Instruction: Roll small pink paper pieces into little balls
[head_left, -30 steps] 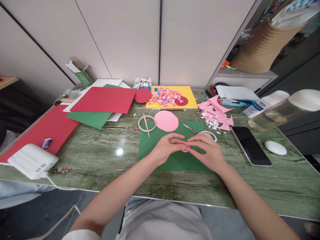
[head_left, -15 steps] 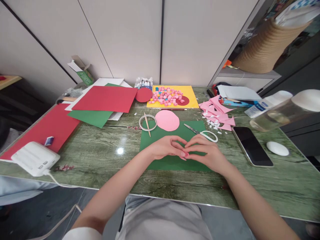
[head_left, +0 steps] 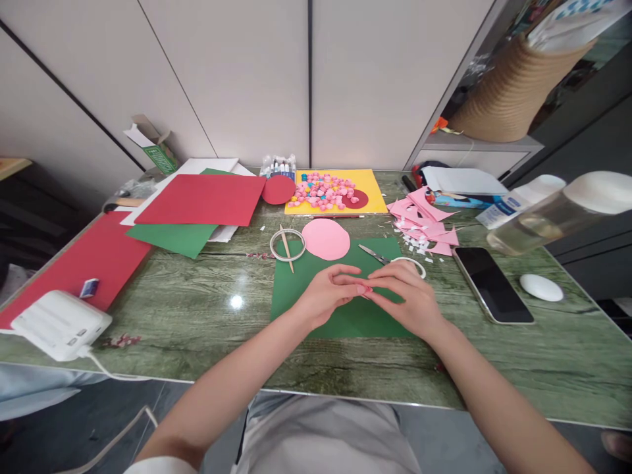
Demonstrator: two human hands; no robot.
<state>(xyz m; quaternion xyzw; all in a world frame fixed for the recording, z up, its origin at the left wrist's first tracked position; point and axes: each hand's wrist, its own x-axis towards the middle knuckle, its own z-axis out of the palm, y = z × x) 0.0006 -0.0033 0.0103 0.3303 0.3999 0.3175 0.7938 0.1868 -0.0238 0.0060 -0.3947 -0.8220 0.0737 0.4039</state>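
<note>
Above a green paper sheet (head_left: 336,322), the fingertips of both my hands meet. My left hand (head_left: 328,294) is pinched closed, thumb and fingers pressed on a small pink piece (head_left: 367,290), mostly hidden by the fingers. From the other side my right hand (head_left: 412,299) pinches the same piece, its fingers long and slightly bent. Just behind the right hand lie scissors (head_left: 374,255) with white handles, partly covered by it. A pink paper circle (head_left: 326,239) overlaps the green sheet's back edge. Beside it are a tape ring (head_left: 272,250) and a pointed wooden stick (head_left: 289,264).
Pink balls (head_left: 320,191) lie on yellow paper (head_left: 375,184) at the back. Pink scraps (head_left: 419,224), a phone (head_left: 494,284), a white mouse-shaped object (head_left: 541,288) and a bottle (head_left: 528,227) are to the right. Red sheets (head_left: 197,201) and a white charger (head_left: 62,326) occupy the left.
My hands have shifted slightly, the fingertips now a little higher and closer around the pink piece. The whole view has moved a little, so the table things appear farther left.
</note>
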